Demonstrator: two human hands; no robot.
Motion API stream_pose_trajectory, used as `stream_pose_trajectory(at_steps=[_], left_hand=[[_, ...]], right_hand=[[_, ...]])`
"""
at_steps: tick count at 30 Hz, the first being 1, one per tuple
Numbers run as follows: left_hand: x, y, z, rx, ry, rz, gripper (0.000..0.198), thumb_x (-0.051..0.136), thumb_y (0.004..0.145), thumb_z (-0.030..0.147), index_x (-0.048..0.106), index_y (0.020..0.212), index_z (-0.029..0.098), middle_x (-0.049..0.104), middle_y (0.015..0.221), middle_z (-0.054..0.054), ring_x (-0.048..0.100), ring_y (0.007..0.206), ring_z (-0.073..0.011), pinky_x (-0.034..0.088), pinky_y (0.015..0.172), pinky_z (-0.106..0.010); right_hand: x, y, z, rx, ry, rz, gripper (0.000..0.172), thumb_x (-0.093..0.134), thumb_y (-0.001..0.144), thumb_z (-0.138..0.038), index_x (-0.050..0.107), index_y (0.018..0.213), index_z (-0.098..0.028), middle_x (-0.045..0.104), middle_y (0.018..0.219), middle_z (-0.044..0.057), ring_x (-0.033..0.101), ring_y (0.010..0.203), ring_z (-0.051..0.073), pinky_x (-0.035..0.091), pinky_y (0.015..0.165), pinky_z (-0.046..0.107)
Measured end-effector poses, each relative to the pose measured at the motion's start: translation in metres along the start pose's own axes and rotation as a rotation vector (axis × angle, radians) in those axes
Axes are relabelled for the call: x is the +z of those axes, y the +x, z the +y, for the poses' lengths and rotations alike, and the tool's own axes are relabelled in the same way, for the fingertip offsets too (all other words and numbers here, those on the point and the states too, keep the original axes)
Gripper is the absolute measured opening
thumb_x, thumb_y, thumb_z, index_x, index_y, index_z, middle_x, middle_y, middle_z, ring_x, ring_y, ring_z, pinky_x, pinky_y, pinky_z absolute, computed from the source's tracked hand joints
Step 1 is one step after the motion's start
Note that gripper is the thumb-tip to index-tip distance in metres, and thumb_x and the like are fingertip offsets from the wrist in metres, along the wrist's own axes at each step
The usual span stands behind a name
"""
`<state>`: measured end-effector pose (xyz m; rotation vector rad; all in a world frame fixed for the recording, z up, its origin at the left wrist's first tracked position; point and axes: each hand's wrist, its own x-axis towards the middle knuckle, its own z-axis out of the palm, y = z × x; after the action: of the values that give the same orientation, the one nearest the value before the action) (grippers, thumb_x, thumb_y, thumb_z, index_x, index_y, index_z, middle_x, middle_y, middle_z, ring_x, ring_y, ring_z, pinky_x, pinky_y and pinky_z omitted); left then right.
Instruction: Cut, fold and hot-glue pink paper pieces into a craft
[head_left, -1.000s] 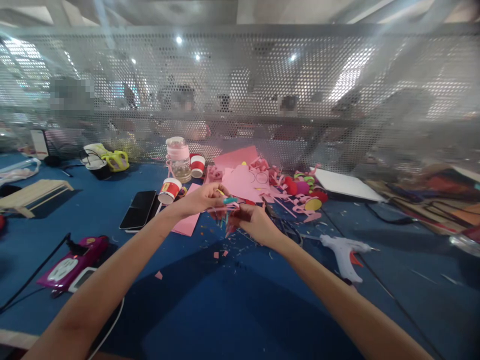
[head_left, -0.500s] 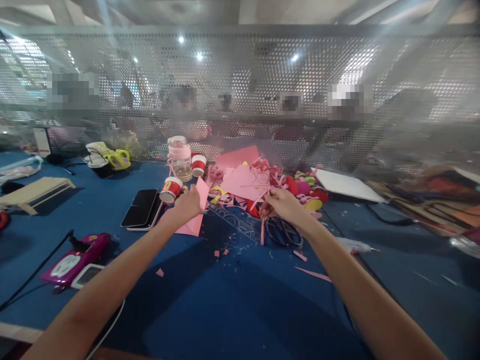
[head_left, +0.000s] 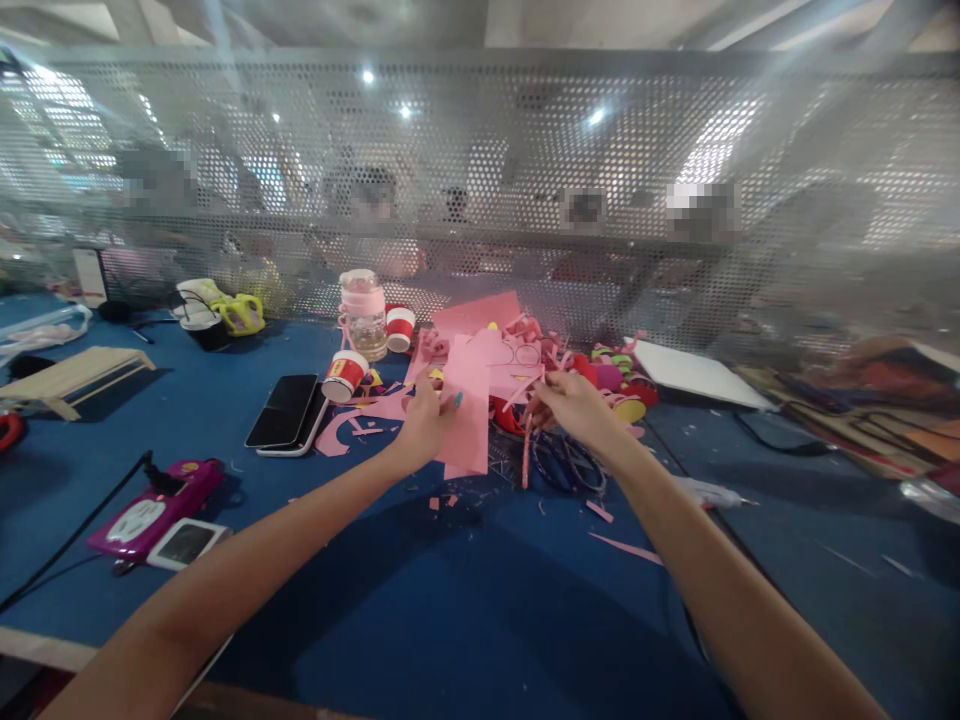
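Observation:
My left hand (head_left: 426,420) pinches an upright piece of pink paper (head_left: 469,420) by its left edge. To its right, my right hand (head_left: 562,400) has its fingers closed on a thin pink paper strip (head_left: 526,462) that hangs down. Just below that hand lie scissors (head_left: 577,468) with dark loop handles; their blades are hard to make out. A pile of pink paper scraps (head_left: 555,350) spreads behind both hands, with a pink sheet bearing drawn circles (head_left: 514,352) on top. Curved pink offcuts (head_left: 334,432) rest left of my left hand.
Two red-and-white paper cups (head_left: 345,376) and a clear bottle (head_left: 364,315) stand at the back left. Nearer are a black phone (head_left: 283,412) and a purple device (head_left: 154,510). A glue gun (head_left: 712,492) lies right. A perforated metal screen (head_left: 487,130) closes the back.
My left hand has moved right with pink paper, uncovering the curved offcuts. My right hand stays almost where it was, still holding the strip.

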<state>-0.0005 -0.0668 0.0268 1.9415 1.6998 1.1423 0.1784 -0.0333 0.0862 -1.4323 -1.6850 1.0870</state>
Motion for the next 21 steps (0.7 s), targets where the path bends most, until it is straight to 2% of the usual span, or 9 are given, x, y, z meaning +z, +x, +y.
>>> stream_pose_trajectory(at_steps=[4, 7, 9, 12, 14, 16, 18, 19, 21], left_hand=[[-0.011, 0.013, -0.009, 0.016, -0.051, -0.121, 0.059, 0.029, 0.094, 0.017, -0.004, 0.143, 0.022, 0.035, 0.142, -0.020, 0.052, 0.117, -0.0193, 0.049, 0.086, -0.035], [-0.033, 0.023, -0.020, 0.046, 0.014, -0.236, 0.066, 0.045, 0.088, 0.022, 0.009, 0.143, 0.022, 0.033, 0.145, -0.015, 0.039, 0.129, -0.0207, 0.043, 0.096, -0.035], [-0.049, 0.028, -0.030, 0.026, 0.174, -0.274, 0.077, 0.056, 0.080, 0.024, 0.012, 0.143, 0.019, 0.024, 0.148, -0.016, 0.029, 0.134, -0.0245, 0.033, 0.104, -0.037], [-0.064, 0.033, -0.046, -0.073, 0.344, -0.299, 0.088, 0.065, 0.067, 0.020, 0.017, 0.141, 0.009, 0.024, 0.144, -0.028, 0.028, 0.132, -0.0387, 0.028, 0.102, -0.050], [-0.067, 0.034, -0.055, -0.136, 0.439, -0.317, 0.093, 0.070, 0.060, 0.019, 0.021, 0.137, 0.001, 0.030, 0.138, -0.035, 0.032, 0.127, -0.0457, 0.028, 0.098, -0.054], [-0.067, 0.035, -0.063, -0.177, 0.512, -0.328, 0.092, 0.071, 0.058, 0.019, 0.024, 0.135, -0.002, 0.037, 0.132, -0.037, 0.036, 0.124, -0.0469, 0.030, 0.096, -0.054], [-0.066, 0.037, -0.068, -0.202, 0.557, -0.346, 0.086, 0.070, 0.060, 0.022, 0.029, 0.132, -0.002, 0.044, 0.127, -0.035, 0.043, 0.120, -0.0438, 0.036, 0.093, -0.049], [-0.066, 0.038, -0.071, -0.212, 0.571, -0.360, 0.082, 0.070, 0.061, 0.024, 0.034, 0.130, 0.000, 0.049, 0.123, -0.033, 0.048, 0.116, -0.0419, 0.039, 0.089, -0.046], [-0.066, 0.041, -0.075, -0.230, 0.592, -0.391, 0.072, 0.071, 0.060, 0.029, 0.045, 0.121, 0.004, 0.058, 0.114, -0.029, 0.057, 0.105, -0.0389, 0.045, 0.081, -0.040]], right_hand=[[-0.002, 0.001, 0.005, -0.038, 0.012, 0.020, 0.022, 0.047, 0.083, -0.018, 0.045, 0.061, -0.021, 0.061, 0.050, 0.000, 0.057, 0.039, 0.013, 0.045, 0.040, 0.023], [-0.003, 0.008, 0.012, -0.067, 0.010, 0.017, 0.023, 0.045, 0.084, -0.028, 0.043, 0.061, -0.022, 0.061, 0.051, 0.001, 0.058, 0.042, 0.015, 0.047, 0.044, 0.025], [-0.002, 0.013, 0.018, -0.079, -0.011, 0.006, 0.028, 0.039, 0.086, -0.034, 0.041, 0.060, -0.023, 0.058, 0.048, 0.002, 0.058, 0.042, 0.016, 0.048, 0.045, 0.028], [0.002, 0.017, 0.025, -0.101, -0.095, -0.001, 0.031, 0.031, 0.086, -0.040, 0.041, 0.062, -0.023, 0.056, 0.048, 0.003, 0.058, 0.046, 0.018, 0.049, 0.050, 0.032], [0.010, 0.016, 0.029, -0.143, -0.178, 0.030, 0.026, 0.036, 0.083, -0.042, 0.045, 0.069, -0.022, 0.062, 0.062, 0.008, 0.062, 0.062, 0.023, 0.050, 0.063, 0.038], [0.022, 0.012, 0.035, -0.205, -0.273, 0.073, 0.025, 0.050, 0.076, -0.043, 0.049, 0.080, -0.019, 0.064, 0.087, 0.014, 0.060, 0.089, 0.029, 0.045, 0.081, 0.044], [0.038, 0.005, 0.042, -0.268, -0.386, 0.067, 0.040, 0.062, 0.065, -0.040, 0.051, 0.093, -0.013, 0.058, 0.108, 0.020, 0.050, 0.108, 0.034, 0.036, 0.094, 0.046], [0.045, 0.002, 0.046, -0.340, -0.572, 0.016, 0.050, 0.061, 0.067, -0.040, 0.049, 0.104, -0.010, 0.054, 0.114, 0.022, 0.048, 0.112, 0.034, 0.036, 0.095, 0.045], [0.058, -0.004, 0.052, -0.375, -0.645, -0.038, 0.063, 0.066, 0.060, -0.032, 0.046, 0.114, -0.007, 0.051, 0.120, 0.023, 0.045, 0.116, 0.034, 0.035, 0.097, 0.042]])
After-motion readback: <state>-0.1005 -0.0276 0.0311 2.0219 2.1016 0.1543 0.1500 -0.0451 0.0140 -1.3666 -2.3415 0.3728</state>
